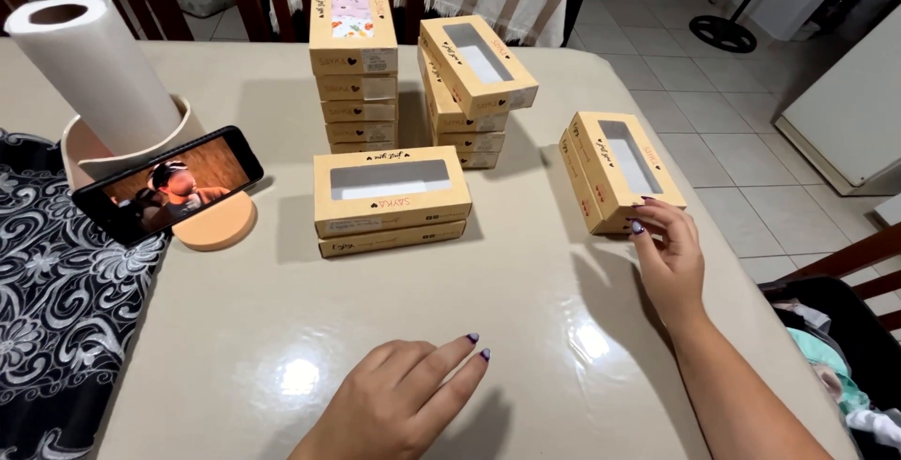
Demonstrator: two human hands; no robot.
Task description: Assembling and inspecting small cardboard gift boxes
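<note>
Tan cardboard boxes on a glossy table, the right hand at the nearest pair.

Head view: the right hand [668, 258] reaches forward to a small stack of two windowed boxes [619, 169] near the table's right edge; the stack lies just ahead of the fingertips [638, 226], its long axis running away from the person and slightly leftward. The fingers are loosely curled and part open, their tips touching the near end of the boxes, not closed around anything. The left hand [399, 408] rests flat on the table [526, 310], fingers spread and empty, well apart from that stack and nearer a low stack [389, 199] lying crosswise. Two taller stacks stand behind; a phone [169, 183] leans by a paper towel roll [94, 70].
</note>
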